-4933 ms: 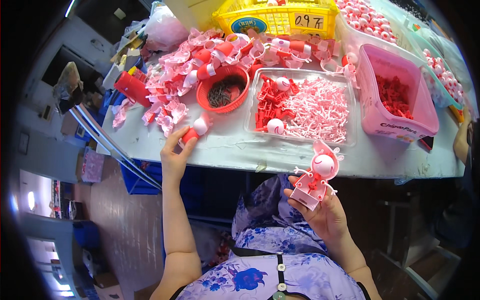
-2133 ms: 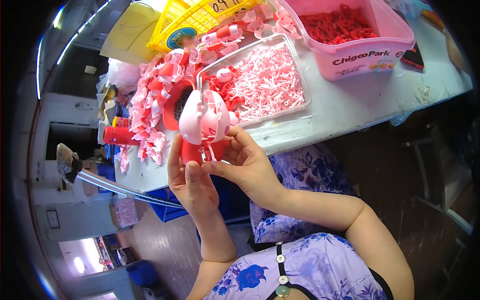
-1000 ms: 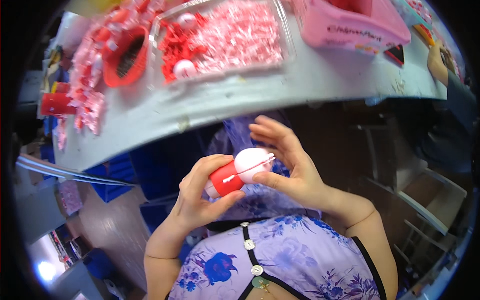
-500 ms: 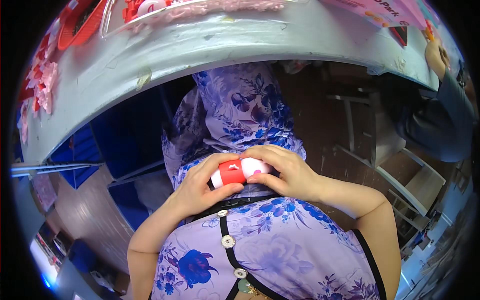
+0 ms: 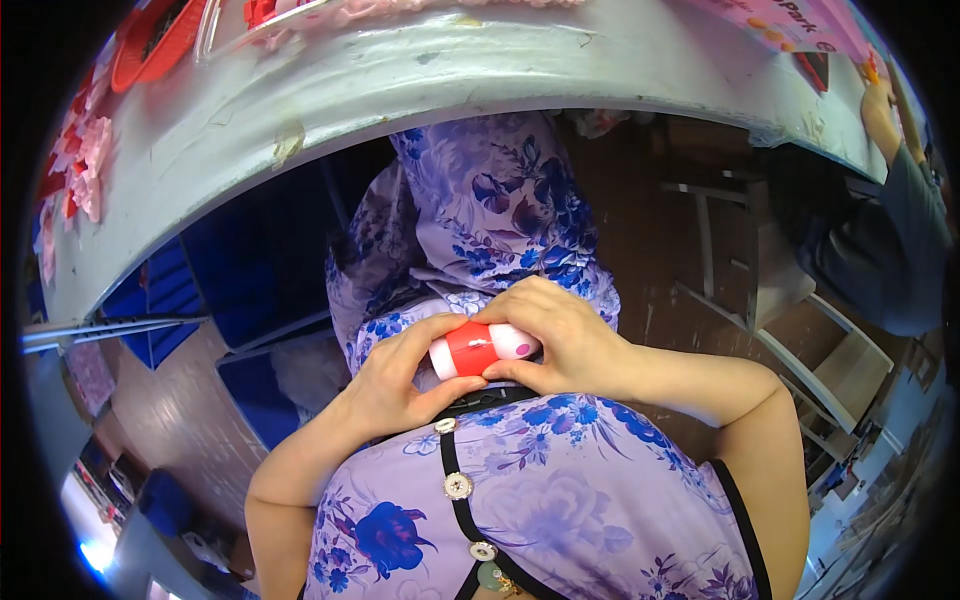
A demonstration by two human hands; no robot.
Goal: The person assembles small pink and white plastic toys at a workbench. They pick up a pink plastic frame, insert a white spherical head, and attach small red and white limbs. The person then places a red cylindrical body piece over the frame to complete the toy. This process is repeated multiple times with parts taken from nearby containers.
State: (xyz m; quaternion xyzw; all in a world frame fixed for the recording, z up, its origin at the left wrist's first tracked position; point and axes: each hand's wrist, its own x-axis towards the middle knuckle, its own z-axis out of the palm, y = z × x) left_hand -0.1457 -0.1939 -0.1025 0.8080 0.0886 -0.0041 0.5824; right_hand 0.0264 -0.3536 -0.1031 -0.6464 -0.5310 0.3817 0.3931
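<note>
A small rounded red-and-white plastic piece (image 5: 470,349) lies sideways between my two hands, above my lap. Its middle is red; both ends are white, and the right end carries a pink spot. My left hand (image 5: 402,370) grips the left end, thumb below and fingers above. Around the right end, my right hand (image 5: 560,340) closes with its thumb underneath and fingers over the top. The fingers hide parts of the piece. What exact kind of thing it is I cannot tell.
Ahead curves a pale covered table (image 5: 400,85). A red basket (image 5: 157,42), a clear tray (image 5: 225,30) and pink pieces (image 5: 90,165) are on it. At right, a co-worker's hand (image 5: 880,115) is near a pink package (image 5: 790,22). Blue bins (image 5: 255,395) stand left; a chair (image 5: 830,370) stands right.
The piece has been turned in my hands: a white mark on its red part no longer shows. My right hand's fingers have shifted left over its top.
</note>
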